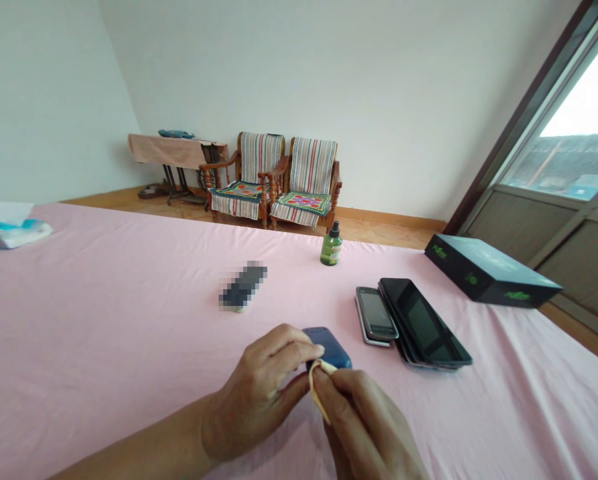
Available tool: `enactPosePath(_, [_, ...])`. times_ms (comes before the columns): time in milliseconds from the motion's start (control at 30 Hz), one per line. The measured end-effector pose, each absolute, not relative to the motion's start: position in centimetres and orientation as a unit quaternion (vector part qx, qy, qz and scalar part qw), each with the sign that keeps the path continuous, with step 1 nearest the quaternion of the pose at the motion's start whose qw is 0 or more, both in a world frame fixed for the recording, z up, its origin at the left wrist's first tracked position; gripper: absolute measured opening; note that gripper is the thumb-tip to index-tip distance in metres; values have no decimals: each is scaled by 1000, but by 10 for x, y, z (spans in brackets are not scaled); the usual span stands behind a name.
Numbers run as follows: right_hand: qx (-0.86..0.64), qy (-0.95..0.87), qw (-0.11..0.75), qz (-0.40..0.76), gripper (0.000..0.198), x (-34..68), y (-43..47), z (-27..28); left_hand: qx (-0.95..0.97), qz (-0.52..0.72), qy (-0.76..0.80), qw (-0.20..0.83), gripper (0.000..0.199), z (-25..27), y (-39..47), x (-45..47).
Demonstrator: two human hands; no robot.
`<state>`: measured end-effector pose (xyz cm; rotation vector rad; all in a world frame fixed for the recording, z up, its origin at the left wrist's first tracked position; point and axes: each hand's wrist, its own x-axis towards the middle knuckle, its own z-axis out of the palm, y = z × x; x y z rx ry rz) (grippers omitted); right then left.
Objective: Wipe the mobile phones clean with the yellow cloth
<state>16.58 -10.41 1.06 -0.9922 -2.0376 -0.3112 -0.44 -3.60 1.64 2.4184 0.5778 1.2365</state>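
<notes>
My left hand (266, 383) grips a small dark blue phone-like device (331, 347) by its near left side, just above the pink cloth. Fingers and thumb are closed round its edge. In my right hand (366, 420) is a folded yellow cloth (321, 393), pinched between the fingers and pressed against the near edge of the blue device. The lower part of the device is hidden behind my hands and the cloth.
Right of my hands lie stacked phones (376, 313) and stacked tablets (423, 323). Behind them is a black box (491, 270). A green spray bottle (331, 247) stands near the far edge. A pixelated dark object (243, 287) lies ahead; a tissue pack (13, 227) is far left.
</notes>
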Motion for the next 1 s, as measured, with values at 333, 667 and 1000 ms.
enactPosePath(333, [-395, -806, 427, -112, 29, 171, -101, 6, 864, 460, 193, 66, 18, 18, -36, -6])
enactPosePath(667, [-463, -726, 505, -59, 23, 187, -87, 21, 817, 514, 233, 116, 14, 27, -38, -5])
enactPosePath(1000, [-455, -724, 519, -1, 21, 180, -87, 21, 833, 515, 194, 62, 31, 20, -27, -10])
